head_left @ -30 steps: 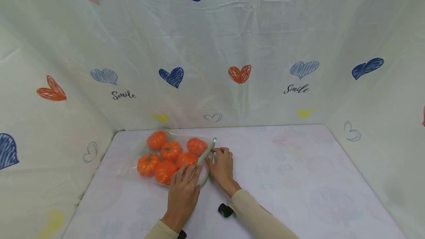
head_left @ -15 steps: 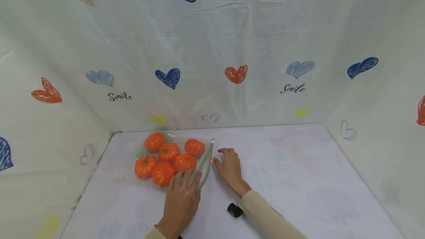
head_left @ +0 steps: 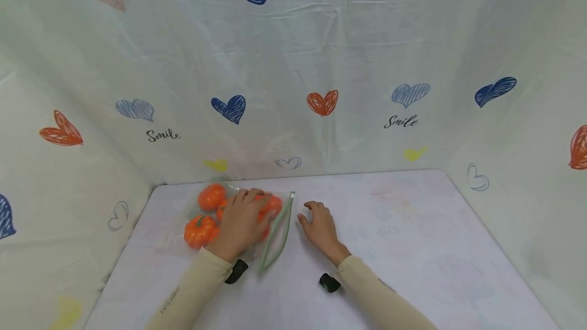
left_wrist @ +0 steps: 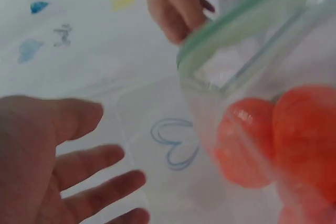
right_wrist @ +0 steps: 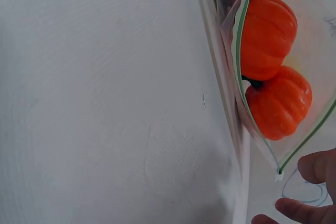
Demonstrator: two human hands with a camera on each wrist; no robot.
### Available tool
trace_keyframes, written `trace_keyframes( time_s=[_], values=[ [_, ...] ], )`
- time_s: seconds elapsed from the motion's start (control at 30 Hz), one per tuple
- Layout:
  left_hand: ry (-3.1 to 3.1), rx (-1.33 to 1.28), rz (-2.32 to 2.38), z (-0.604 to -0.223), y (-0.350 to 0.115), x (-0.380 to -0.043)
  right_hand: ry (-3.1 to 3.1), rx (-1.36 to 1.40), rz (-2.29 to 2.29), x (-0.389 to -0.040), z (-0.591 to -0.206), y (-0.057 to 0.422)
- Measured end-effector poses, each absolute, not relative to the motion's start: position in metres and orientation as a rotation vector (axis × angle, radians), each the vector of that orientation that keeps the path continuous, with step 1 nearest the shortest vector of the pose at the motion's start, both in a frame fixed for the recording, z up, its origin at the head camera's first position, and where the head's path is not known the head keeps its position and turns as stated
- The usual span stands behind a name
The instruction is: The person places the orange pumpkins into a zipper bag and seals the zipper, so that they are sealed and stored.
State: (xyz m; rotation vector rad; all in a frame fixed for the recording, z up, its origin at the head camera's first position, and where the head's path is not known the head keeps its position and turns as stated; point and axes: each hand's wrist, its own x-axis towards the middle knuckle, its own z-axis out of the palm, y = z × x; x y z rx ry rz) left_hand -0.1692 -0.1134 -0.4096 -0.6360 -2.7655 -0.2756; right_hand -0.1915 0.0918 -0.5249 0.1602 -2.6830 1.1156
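A clear zip bag [head_left: 290, 214] with green seal strips lies at the table's left rear, holding several small orange pumpkins [head_left: 200, 231]. Its mouth gapes in the right wrist view, where ribbed pumpkins [right_wrist: 281, 103] show through the film. My left hand [head_left: 243, 223] is over the bag with fingers spread, hiding some pumpkins; whether it touches them I cannot tell. In the left wrist view that hand [left_wrist: 31, 156] has nothing between its fingers. My right hand [head_left: 319, 228] is just right of the bag's mouth, fingers loosely bent, holding nothing. A white slider [right_wrist: 279, 176] sits at the seal's end, near its fingertips.
The white table [head_left: 412, 248] extends to the right of both hands. A white curtain [head_left: 367, 65] printed with hearts and "Smile" stands behind it and along the sides. Black wrist-worn devices [head_left: 329, 282] show under the sleeves.
My right hand has let go of the bag's seal and drawn away to the right. My left hand has moved from the bag's near edge up over the pumpkins. The seal strips have parted.
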Motion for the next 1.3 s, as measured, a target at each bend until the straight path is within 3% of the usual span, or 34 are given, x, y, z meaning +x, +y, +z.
trace_keyframes(
  time_s=[0.33,0.53,1.3],
  values=[
    [-3.159,-0.823,-0.444,-0.399,-0.120,-0.235,-2.734,0.163,1.197,-0.197,-0.521,0.094],
    [-3.280,-0.767,-0.520,-0.407,-0.112,-0.259,-2.749,0.149,1.223,-0.202,-0.520,0.091],
    [-3.465,-0.864,-0.271,-0.427,-0.081,-0.295,-2.740,0.181,1.242,-0.212,-0.520,0.087]
  ],
)
